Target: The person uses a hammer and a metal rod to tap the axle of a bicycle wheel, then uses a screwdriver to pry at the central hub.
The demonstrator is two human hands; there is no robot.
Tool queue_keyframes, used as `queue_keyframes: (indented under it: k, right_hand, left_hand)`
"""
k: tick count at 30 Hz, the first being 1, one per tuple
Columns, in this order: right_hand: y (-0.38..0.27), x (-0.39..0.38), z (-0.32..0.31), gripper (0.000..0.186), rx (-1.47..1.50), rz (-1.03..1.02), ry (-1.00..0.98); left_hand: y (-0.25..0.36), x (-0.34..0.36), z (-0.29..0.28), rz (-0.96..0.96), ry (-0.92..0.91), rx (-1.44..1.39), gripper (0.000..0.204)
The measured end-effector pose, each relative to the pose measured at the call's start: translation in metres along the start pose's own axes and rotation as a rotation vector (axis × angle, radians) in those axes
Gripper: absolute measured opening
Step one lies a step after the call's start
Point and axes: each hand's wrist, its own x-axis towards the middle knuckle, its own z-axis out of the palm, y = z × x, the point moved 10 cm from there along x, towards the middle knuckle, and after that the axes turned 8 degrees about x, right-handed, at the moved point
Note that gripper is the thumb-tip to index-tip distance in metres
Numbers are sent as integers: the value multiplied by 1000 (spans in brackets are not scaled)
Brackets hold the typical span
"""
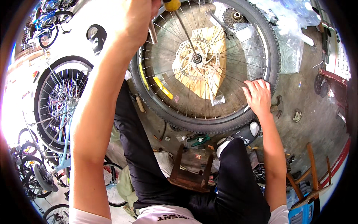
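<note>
A bicycle wheel point(209, 125) with a knobbly black tyre lies across the top middle, its brake disc point(182, 71) facing up. My left hand point(138, 18) is over the wheel's upper left, its fingers partly cut off by the upper edge. Beside those fingers is the yellow handle of a screwdriver point(183, 26), whose thin shaft slants down to the hub point(197, 58). A shiny metal tool point(153, 33) pokes out below this hand; its kind is hidden. With bent fingers over the rim, my right hand point(258, 98) grips the wheel's lower right side.
Under the wheel are a piece of cardboard point(179, 76) and a cassette sprocket point(233, 16). A low wooden stool point(190, 183) stands between my legs. Green-handled pliers point(200, 140) and small parts litter the floor. Another wheel point(39, 93) and bicycles stand at left, a wooden chair point(312, 168) at right.
</note>
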Motion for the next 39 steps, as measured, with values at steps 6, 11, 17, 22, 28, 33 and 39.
queue_keyframes:
  k: [6, 11, 17, 22, 28, 33, 39]
  right_hand:
    - [3, 1, 2, 15, -29, 22, -11]
    - [-1, 4, 0, 16, -14, 5, 7]
    - [-1, 2, -2, 17, 3, 15, 9]
    - [0, 1, -3, 18, 13, 19, 19]
    - [-2, 3, -4, 18, -9, 1, 21]
    - [0, 1, -4, 16, 6, 3, 26]
    - [0, 0, -2, 15, 11, -6, 36]
  left_hand:
    - [4, -5, 15, -88, -19, -50, 62]
    - [-1, 15, 1, 3, 22, -1, 61]
    - [-18, 10, -10, -34, 96, -58, 53]
    - [-35, 16, -29, -61, 161, -62, 53]
    - [-48, 14, -47, -33, 200, -70, 55]
    - [-65, 0, -70, -95, 253, -120, 58]
    - [-61, -39, -85, -111, 301, -115, 62]
